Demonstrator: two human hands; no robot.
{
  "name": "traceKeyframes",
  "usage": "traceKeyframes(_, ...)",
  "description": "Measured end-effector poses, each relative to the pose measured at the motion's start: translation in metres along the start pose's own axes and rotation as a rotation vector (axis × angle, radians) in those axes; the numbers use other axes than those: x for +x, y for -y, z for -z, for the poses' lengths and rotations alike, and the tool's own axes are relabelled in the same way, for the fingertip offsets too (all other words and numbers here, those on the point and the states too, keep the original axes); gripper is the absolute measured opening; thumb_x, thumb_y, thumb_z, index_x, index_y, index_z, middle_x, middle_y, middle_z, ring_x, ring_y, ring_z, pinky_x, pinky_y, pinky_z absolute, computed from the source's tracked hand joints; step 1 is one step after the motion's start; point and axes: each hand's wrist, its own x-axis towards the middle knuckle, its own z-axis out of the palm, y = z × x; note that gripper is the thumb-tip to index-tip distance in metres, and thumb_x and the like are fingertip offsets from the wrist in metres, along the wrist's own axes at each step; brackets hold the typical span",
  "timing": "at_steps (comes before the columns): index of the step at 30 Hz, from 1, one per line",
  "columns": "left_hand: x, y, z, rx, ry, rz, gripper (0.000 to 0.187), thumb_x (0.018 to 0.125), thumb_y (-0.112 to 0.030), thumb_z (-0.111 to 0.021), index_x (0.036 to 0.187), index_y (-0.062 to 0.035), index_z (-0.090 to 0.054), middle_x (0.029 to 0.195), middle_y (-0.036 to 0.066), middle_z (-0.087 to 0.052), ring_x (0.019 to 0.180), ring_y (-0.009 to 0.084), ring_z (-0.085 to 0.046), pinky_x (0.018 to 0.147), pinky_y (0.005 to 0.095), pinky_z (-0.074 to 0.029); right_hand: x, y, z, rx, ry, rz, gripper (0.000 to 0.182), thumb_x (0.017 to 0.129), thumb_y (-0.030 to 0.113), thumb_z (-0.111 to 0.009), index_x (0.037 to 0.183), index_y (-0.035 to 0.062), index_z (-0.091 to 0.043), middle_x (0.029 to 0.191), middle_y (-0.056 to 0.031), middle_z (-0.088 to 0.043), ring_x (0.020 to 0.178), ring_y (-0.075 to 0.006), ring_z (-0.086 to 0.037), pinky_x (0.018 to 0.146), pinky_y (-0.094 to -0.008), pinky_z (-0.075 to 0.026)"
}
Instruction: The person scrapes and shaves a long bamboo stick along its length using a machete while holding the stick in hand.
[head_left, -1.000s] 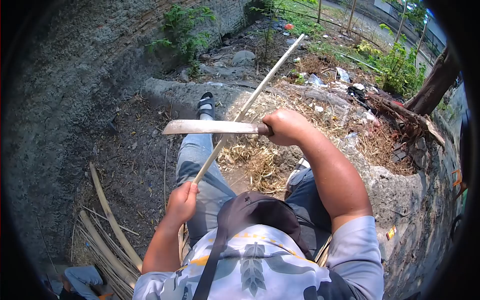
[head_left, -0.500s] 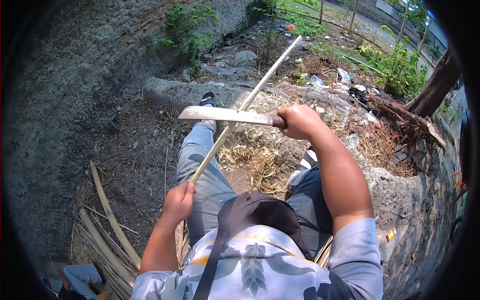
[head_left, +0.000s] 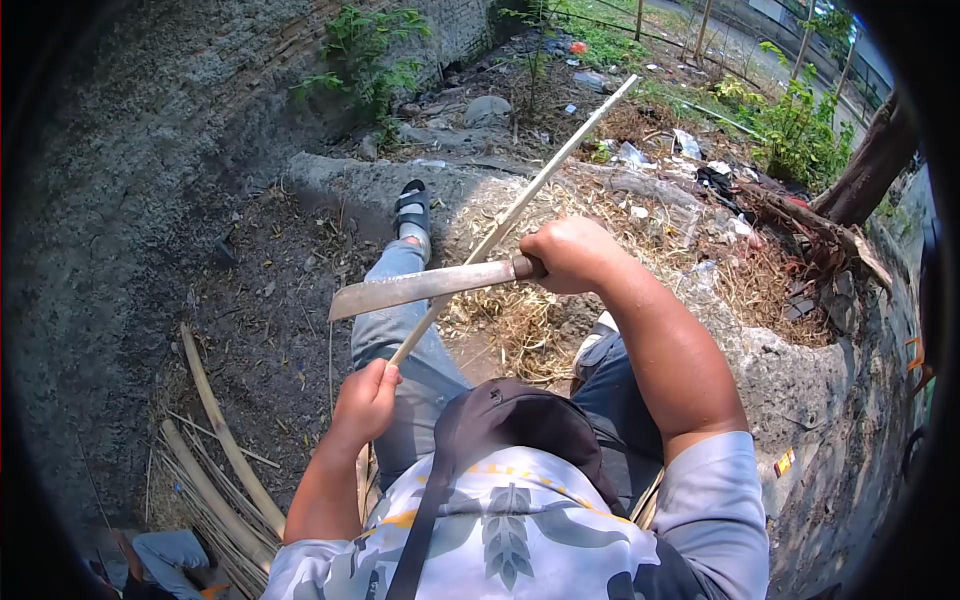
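A long pale wooden strip [head_left: 550, 170] slants from lower left to upper right in front of my body. Its near end is in my left hand [head_left: 367, 398], whose fingers are wrapped round it above my thigh. My right hand [head_left: 572, 256] is closed on the dark handle of a machete [head_left: 430, 288]. The wide blade points left and lies across the strip, a little beyond my left hand. Part of the handle is hidden inside my right fist.
Cut poles and thin strips [head_left: 225, 450] lie at the lower left. Dry shavings [head_left: 520, 335] cover the ground between my feet. A rough wall [head_left: 120, 200] stands left, a tree trunk [head_left: 875, 165] right. Part of another person [head_left: 165, 555] shows at the bottom left.
The machete and my right hand have moved toward my body and slightly left, down along the strip. The strip's far end has shifted a little right. My left hand has hardly moved.
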Motion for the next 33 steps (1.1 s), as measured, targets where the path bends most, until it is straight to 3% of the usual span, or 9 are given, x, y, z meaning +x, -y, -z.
traceKeyframes(4, -0.007, -0.004, 0.016, -0.012, 0.002, 0.085, 0.030, 0.107, -0.024, -0.053, 0.095, 0.0004, -0.065, 0.081, 0.021, -0.068, 0.077, 0.0390, -0.068, 0.071, 0.0453, -0.051, 0.002, -0.048, -0.006, 0.235, -0.105, -0.221, 0.025, 0.085, 0.033, -0.079, 0.099, 0.0126, -0.074, 0.092, -0.0163, -0.075, 0.090, -0.0393, -0.071, 0.078, -0.0501, -0.056)
traceKeyframes(8, -0.008, 0.014, 0.018, -0.028, -0.050, 0.024, 0.031, 0.107, -0.025, -0.054, 0.095, 0.0005, -0.066, 0.079, 0.022, -0.068, 0.076, 0.0392, -0.069, 0.070, 0.0463, -0.051, 0.004, -0.075, -0.013, 0.244, -0.255, -0.409, 0.031, 0.084, 0.035, -0.081, 0.102, 0.0103, -0.074, 0.097, -0.0192, -0.075, 0.093, -0.0394, -0.072, 0.081, -0.0491, -0.055)
traceKeyframes(12, -0.012, 0.014, 0.014, 0.035, -0.021, 0.043, 0.031, 0.106, -0.026, -0.054, 0.096, 0.0003, -0.067, 0.081, 0.022, -0.069, 0.079, 0.0400, -0.070, 0.071, 0.0465, -0.052, -0.003, -0.072, -0.010, 0.267, -0.057, -0.402, 0.034, 0.082, 0.034, -0.080, 0.110, 0.0129, -0.075, 0.105, -0.0162, -0.076, 0.100, -0.0361, -0.072, 0.088, -0.0480, -0.056)
traceKeyframes(17, -0.006, 0.007, 0.004, 0.025, 0.007, 0.010, 0.032, 0.106, -0.027, -0.053, 0.096, -0.0002, -0.067, 0.082, 0.021, -0.069, 0.079, 0.0395, -0.069, 0.071, 0.0460, -0.051, 0.004, -0.024, -0.007, 0.067, 0.030, -0.130, 0.024, 0.085, 0.033, -0.076, 0.098, 0.0136, -0.075, 0.097, -0.0125, -0.076, 0.096, -0.0342, -0.073, 0.085, -0.0467, -0.059)
traceKeyframes(19, -0.004, 0.017, -0.002, -0.025, -0.002, -0.022, 0.032, 0.107, -0.027, -0.054, 0.096, -0.0001, -0.067, 0.077, 0.018, -0.067, 0.073, 0.0346, -0.067, 0.069, 0.0437, -0.050, 0.007, -0.013, -0.016, 0.057, -0.078, 0.023, 0.021, 0.079, 0.031, -0.078, 0.087, 0.0125, -0.071, 0.083, -0.0136, -0.073, 0.082, -0.0378, -0.072, 0.076, -0.0489, -0.058)
traceKeyframes(22, -0.007, 0.013, 0.006, -0.133, 0.052, 0.102, 0.032, 0.108, -0.027, -0.054, 0.095, 0.0000, -0.066, 0.070, 0.012, -0.061, 0.065, 0.0216, -0.058, 0.064, 0.0386, -0.047, 0.005, -0.006, -0.007, 0.085, -0.075, 0.005, 0.023, 0.080, 0.031, -0.080, 0.089, 0.0123, -0.071, 0.084, -0.0143, -0.073, 0.084, -0.0378, -0.072, 0.076, -0.0491, -0.058)
traceKeyframes(25, -0.011, 0.029, 0.007, -0.164, -0.028, -0.002, 0.033, 0.109, -0.028, -0.054, 0.093, 0.0001, -0.065, 0.067, 0.008, -0.055, 0.063, 0.0135, -0.049, 0.061, 0.0349, -0.043, 0.005, -0.036, -0.008, 0.201, -0.128, -0.050, 0.026, 0.083, 0.033, -0.081, 0.094, 0.0116, -0.072, 0.087, -0.0167, -0.073, 0.086, -0.0390, -0.071, 0.077, -0.0491, -0.056)
traceKeyframes(30, -0.014, 0.028, 0.011, -0.175, -0.054, 0.041, 0.035, 0.109, -0.028, -0.053, 0.092, -0.0001, -0.065, 0.067, 0.008, -0.055, 0.063, 0.0145, -0.050, 0.060, 0.0350, -0.043, -0.004, -0.066, -0.009, 0.239, -0.237, -0.321, 0.029, 0.084, 0.035, -0.081, 0.099, 0.0113, -0.073, 0.091, -0.0175, -0.074, 0.089, -0.0394, -0.072, 0.078, -0.0480, -0.056)
traceKeyframes(33, -0.012, 0.026, 0.009, -0.138, -0.040, 0.035, 0.035, 0.109, -0.029, -0.053, 0.093, -0.0004, -0.065, 0.067, 0.007, -0.056, 0.063, 0.0140, -0.051, 0.060, 0.0349, -0.043, -0.006, -0.066, -0.010, 0.244, -0.191, -0.276, 0.030, 0.085, 0.035, -0.081, 0.102, 0.0119, -0.074, 0.092, -0.0173, -0.075, 0.090, -0.0393, -0.072, 0.079, -0.0475, -0.056)
